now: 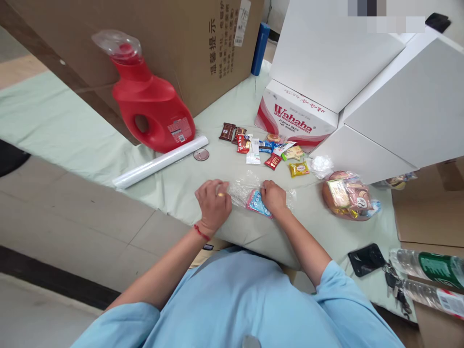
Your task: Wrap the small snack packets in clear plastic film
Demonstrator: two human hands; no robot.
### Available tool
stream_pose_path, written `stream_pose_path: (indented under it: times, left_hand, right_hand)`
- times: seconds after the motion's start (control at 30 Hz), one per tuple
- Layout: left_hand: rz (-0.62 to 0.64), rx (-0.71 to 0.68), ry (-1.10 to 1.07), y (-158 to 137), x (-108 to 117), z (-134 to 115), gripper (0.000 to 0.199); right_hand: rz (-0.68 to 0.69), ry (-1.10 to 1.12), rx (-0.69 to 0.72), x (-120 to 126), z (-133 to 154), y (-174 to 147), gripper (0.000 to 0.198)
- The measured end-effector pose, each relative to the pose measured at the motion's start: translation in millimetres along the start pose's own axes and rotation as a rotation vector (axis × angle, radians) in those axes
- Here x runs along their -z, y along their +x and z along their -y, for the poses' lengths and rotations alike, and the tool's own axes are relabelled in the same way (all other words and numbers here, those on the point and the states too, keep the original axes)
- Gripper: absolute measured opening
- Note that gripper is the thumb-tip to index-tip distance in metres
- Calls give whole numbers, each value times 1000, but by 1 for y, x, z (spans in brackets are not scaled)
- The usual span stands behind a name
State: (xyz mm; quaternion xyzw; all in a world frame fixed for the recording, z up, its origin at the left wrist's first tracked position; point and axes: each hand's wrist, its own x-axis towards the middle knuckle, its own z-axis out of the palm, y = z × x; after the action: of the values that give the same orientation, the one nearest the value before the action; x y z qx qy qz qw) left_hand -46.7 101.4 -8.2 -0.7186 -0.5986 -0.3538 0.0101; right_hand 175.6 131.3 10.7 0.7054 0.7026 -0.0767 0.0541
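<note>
A clear plastic bag lies crumpled on the pale green cloth between my two hands. My left hand has its fingers curled and closed on the bag's left end. A blue and pink snack packet shows within or under the film; which of the two I cannot tell. Over its right side, my right hand is closed on the bag, its fingertips partly hidden. Just beyond my hands lie several small wrapped snacks, among them a yellow packet, a red packet and a dark brown packet.
Left stand a red detergent jug and a roll of plastic film. Behind are a large carton and a Wahaha box. Rightward sit a snack-filled bowl, a phone, keys and bottles.
</note>
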Motion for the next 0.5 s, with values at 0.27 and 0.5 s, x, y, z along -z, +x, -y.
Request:
stream_pose_path:
  times: [0.27,0.5]
  left_hand:
    - [395,-446,-51,-15,-5,-47,42]
    - [570,-428,-9,-10,-12,-46,44]
  right_hand:
    - [-16,19,24,5,-3,0,24]
    - [-75,169,76,23,-22,-12,29]
